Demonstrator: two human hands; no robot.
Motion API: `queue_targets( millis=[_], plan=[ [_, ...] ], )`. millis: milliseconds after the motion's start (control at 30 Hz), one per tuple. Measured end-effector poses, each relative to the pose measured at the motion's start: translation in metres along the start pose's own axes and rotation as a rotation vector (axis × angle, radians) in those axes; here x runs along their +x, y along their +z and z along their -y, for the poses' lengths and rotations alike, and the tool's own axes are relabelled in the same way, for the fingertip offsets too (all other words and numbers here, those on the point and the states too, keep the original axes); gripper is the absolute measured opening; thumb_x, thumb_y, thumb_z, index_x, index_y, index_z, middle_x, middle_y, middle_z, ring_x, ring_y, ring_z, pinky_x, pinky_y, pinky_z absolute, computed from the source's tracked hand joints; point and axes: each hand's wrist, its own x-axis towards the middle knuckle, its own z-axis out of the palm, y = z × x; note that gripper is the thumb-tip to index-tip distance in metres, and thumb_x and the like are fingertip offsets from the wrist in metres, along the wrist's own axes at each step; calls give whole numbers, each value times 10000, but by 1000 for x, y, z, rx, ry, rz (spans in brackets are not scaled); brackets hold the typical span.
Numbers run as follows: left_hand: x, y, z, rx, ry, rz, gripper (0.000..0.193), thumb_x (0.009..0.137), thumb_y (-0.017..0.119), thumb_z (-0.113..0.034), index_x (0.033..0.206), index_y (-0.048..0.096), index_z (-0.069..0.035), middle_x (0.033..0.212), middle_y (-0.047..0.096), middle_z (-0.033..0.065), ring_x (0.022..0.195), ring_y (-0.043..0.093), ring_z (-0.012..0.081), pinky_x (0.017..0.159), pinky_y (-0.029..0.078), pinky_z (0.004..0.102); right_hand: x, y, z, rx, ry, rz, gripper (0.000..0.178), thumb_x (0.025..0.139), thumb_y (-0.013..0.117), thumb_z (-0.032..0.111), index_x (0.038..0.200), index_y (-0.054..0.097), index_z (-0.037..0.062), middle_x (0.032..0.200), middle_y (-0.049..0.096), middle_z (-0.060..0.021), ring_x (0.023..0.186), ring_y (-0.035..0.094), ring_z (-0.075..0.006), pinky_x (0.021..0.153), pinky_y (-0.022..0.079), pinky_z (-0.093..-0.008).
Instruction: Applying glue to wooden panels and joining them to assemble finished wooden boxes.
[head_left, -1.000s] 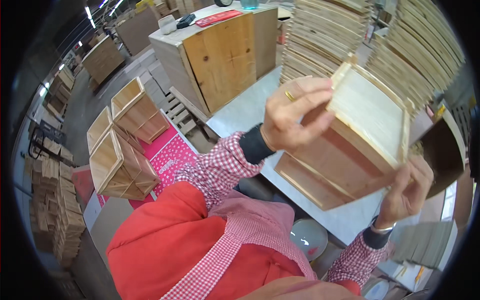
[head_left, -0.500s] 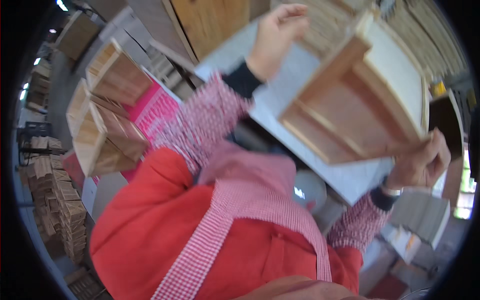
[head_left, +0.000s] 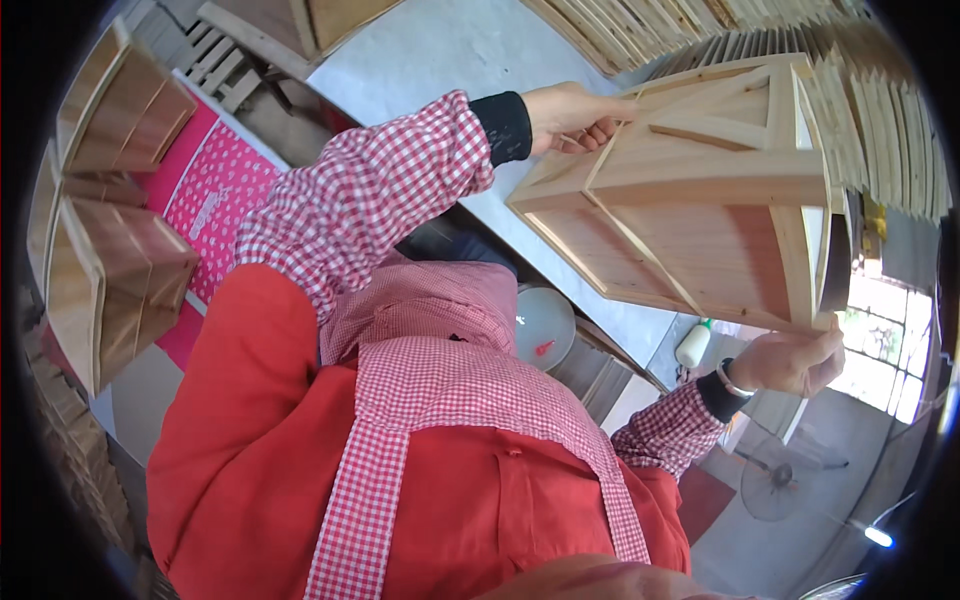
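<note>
A pale wooden box (head_left: 690, 235) with framed side panels and a diagonal batten leans at a tilt over the white worktop. My left hand (head_left: 575, 118) is closed at its upper long side, thumb and fingertips against the middle batten. Down at the near right corner, my right hand (head_left: 793, 362) pinches the box's edge between thumb and curled fingers. The inside of the box is mostly hidden from this side.
The white worktop (head_left: 440, 60) extends behind the box. Stacked thin wooden panels (head_left: 870, 130) stand at the far right. Several wooden boxes (head_left: 125, 270) rest on a pink patterned sheet (head_left: 225, 185) at left. A white bottle (head_left: 692, 345) and grey bowl (head_left: 545, 320) are near.
The box has turned, so its battened side now shows. My left hand, raised and apart from it before, has come down onto it. My right hand still grips its corner.
</note>
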Motion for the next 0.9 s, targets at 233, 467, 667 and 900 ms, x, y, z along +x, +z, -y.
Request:
queue_targets(
  millis=[233, 467, 667, 900],
  plan=[
    [15, -4, -9, 59, -174, 165, 211, 910, 601, -266, 832, 607, -70, 714, 585, -11, 671, 574, 90, 606, 467, 211, 2, 1, -6, -100, 72, 56, 180, 910, 552, 102, 951, 626, -57, 872, 632, -97, 806, 585, -169, 745, 482, -299],
    [3, -5, -67, 136, 15, 186, 127, 918, 559, -161, 912, 593, -39, 817, 615, 21, 775, 592, 94, 727, 489, 253, -3, 11, 10, -371, 422, 196, 147, 930, 527, 61, 938, 620, -53, 1045, 645, -163, 901, 616, -192, 822, 501, -309],
    [-33, 35, -118, 460, 642, 74, 94, 896, 562, -66, 980, 569, -23, 920, 561, 20, 825, 551, 92, 804, 451, 248, 0, 18, 16, -274, 642, 197, 102, 915, 562, 59, 931, 609, -30, 1059, 639, -163, 892, 614, -181, 815, 495, -299],
    [-66, 70, -109, 223, 462, 169, 180, 809, 648, -11, 941, 524, -9, 947, 480, 29, 796, 502, 103, 741, 430, 241, 7, 12, 16, 21, 888, 205, 36, 898, 554, 34, 905, 529, 9, 1034, 596, -129, 947, 553, -169, 878, 430, -299]
  ],
)
